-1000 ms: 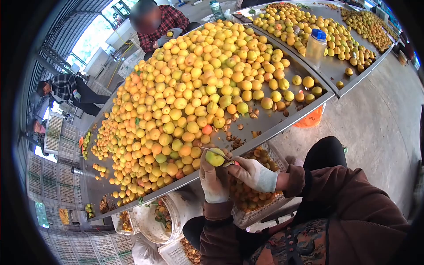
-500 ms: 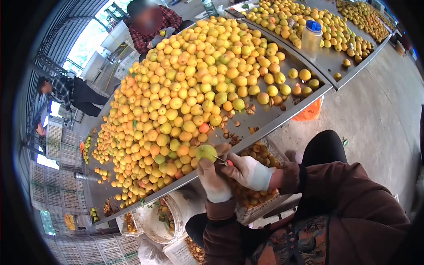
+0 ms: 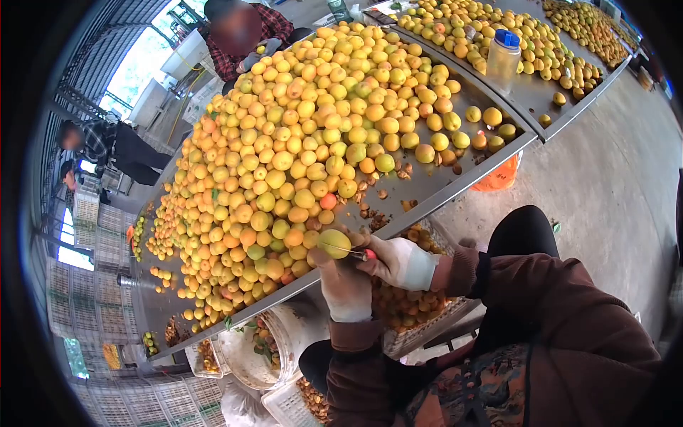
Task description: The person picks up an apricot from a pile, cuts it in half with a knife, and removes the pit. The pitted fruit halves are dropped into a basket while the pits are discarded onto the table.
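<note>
Yellow-green, the fruit (image 3: 334, 243) sat pinched in the left hand (image 3: 346, 288) near the edge of the metal desk (image 3: 432, 186), heaped fruits (image 3: 284, 160) towards eleven o'clock; the right hand (image 3: 404, 265) pinched a red-handled tool (image 3: 368, 254) at three o'clock, probably for controlled contact

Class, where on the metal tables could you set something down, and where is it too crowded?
On the near table, the main bare patch lies between loose fruit, brown scraps and the front rim. On the next table, a smaller one borders the blue-lidded bottle. The fruit heap is crowded.
</note>
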A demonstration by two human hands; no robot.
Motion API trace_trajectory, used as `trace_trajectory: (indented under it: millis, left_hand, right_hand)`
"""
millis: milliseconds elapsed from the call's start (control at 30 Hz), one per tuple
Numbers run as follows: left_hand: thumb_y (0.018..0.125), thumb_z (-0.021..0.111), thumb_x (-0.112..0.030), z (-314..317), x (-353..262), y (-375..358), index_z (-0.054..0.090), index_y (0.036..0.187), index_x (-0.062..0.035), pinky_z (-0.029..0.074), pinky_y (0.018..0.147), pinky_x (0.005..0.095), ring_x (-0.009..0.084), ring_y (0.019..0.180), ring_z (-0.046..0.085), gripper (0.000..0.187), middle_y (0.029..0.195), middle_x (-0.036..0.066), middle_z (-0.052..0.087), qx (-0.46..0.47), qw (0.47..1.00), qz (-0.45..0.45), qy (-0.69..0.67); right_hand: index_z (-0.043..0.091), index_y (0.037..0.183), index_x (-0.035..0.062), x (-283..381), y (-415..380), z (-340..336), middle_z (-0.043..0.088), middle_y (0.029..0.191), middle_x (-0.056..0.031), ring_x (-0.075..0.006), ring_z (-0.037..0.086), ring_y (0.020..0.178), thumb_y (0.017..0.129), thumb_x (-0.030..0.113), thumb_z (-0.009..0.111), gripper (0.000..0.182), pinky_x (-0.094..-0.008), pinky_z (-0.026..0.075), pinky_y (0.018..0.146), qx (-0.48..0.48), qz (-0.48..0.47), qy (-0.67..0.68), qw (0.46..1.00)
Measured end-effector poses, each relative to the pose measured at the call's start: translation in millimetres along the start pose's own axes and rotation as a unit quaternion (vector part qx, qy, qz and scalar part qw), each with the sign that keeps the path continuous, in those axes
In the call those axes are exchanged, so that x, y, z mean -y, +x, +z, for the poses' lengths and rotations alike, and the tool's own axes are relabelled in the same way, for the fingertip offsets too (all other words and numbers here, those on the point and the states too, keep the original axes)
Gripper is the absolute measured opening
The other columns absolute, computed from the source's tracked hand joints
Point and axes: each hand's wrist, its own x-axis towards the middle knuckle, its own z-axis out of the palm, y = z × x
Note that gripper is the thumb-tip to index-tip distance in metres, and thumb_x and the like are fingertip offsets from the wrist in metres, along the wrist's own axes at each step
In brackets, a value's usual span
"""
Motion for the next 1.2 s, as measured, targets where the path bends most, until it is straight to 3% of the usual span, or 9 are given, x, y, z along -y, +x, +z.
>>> trace_trajectory:
  millis: [67,167,400,533,667,733,933,1067,1200]
  left_hand:
    - [0.096,0.056,-0.053,0.6,-1.1,4.4,0.045,0.13,0.0018,0.049,0.086,0.0347,0.0234,0.094,0.061,0.066,0.108,0.013,0.064,0.014,0.999,-0.02,-0.045]
    - [0.095,0.054,-0.056,-0.5,-17.2,7.5,0.046,0.128,-0.0004,0.049,0.087,0.0345,0.0231,0.096,0.062,0.065,0.105,0.012,0.065,-0.031,0.946,0.084,0.311]
    - [0.099,0.052,-0.048,5.7,11.3,0.8,0.048,0.129,0.0017,0.047,0.095,0.0369,0.0218,0.107,0.059,0.058,0.115,0.013,0.062,-0.015,1.0,0.002,-0.015]
    - [0.101,0.05,-0.047,-1.8,-8.4,2.8,0.047,0.131,0.0017,0.047,0.094,0.035,0.0197,0.106,0.059,0.057,0.115,0.01,0.062,-0.052,0.955,0.024,0.291]
    - [0.101,0.047,-0.05,7.6,-5.5,4.7,0.05,0.127,0.001,0.047,0.092,0.033,0.0203,0.104,0.059,0.057,0.113,0.01,0.062,-0.059,0.959,0.092,0.262]
    - [0.1,0.044,-0.055,16.9,-6.4,1.7,0.052,0.123,-0.0007,0.047,0.09,0.0309,0.0216,0.102,0.06,0.059,0.111,0.011,0.063,-0.059,0.997,-0.001,0.043]
    - [0.1,0.04,-0.059,24.0,-3.8,-1.6,0.053,0.121,-0.0029,0.049,0.077,0.029,0.0211,0.094,0.061,0.062,0.105,0.011,0.066,-0.117,0.993,0.0,0.037]
    - [0.1,0.038,-0.059,15.4,-2.9,-0.5,0.054,0.118,-0.0028,0.049,0.074,0.0283,0.0208,0.094,0.062,0.062,0.104,0.011,0.066,-0.165,0.984,-0.024,0.062]
    - [0.1,0.051,-0.046,-1.6,-27.1,0.6,0.055,0.12,-0.0006,0.049,0.08,0.0279,0.0178,0.098,0.06,0.05,0.106,0.01,0.066,-0.079,0.967,0.033,0.239]
  right_hand:
    - [0.052,0.121,0.0028,-4.7,-1.0,0.5,0.065,0.097,-0.0253,-0.0454,0.063,0.092,0.099,0.047,0.049,0.05,-0.0461,0.052,0.076,0.02,0.027,0.013,0.999]
    - [0.051,0.126,0.0035,-6.8,4.6,-0.2,0.065,0.098,-0.0256,-0.0455,0.063,0.092,0.099,0.046,0.049,0.051,-0.0463,0.052,0.077,0.068,0.092,0.067,0.991]
    - [0.051,0.127,0.0029,-2.4,1.6,9.9,0.064,0.102,-0.0287,-0.0465,0.06,0.101,0.1,0.049,0.046,0.054,-0.0455,0.051,0.082,0.009,0.036,0.036,0.999]
    - [0.053,0.122,0.0025,-20.2,11.1,13.9,0.065,0.099,-0.0257,-0.0439,0.063,0.095,0.099,0.05,0.047,0.053,-0.0439,0.052,0.079,0.05,0.083,0.086,0.992]
    - [0.049,0.124,0.0029,3.1,11.6,6.5,0.065,0.092,-0.0279,-0.0477,0.063,0.09,0.099,0.05,0.047,0.053,-0.0485,0.052,0.074,0.05,0.069,0.005,0.996]
    - [0.045,0.129,0.0042,-14.3,7.6,17.7,0.065,0.09,-0.0278,-0.048,0.062,0.088,0.099,0.049,0.046,0.054,-0.0494,0.051,0.072,0.017,0.045,-0.01,0.999]
    - [0.029,0.145,0.0108,-21.5,2.9,27.0,0.065,0.09,-0.0278,-0.0489,0.062,0.084,0.099,0.05,0.044,0.062,-0.0518,0.051,0.069,0.03,0.044,-0.021,0.998]
    - [0.04,0.137,0.0095,-28.5,2.1,37.7,0.065,0.091,-0.0277,-0.0485,0.062,0.087,0.099,0.044,0.046,0.051,-0.0506,0.051,0.072,0.005,0.046,0.009,0.999]
    - [0.055,0.119,0.0039,-3.6,2.9,27.5,0.067,0.096,-0.0228,-0.0402,0.065,0.095,0.099,0.041,0.051,0.043,-0.043,0.052,0.081,0.023,0.08,0.066,0.994]
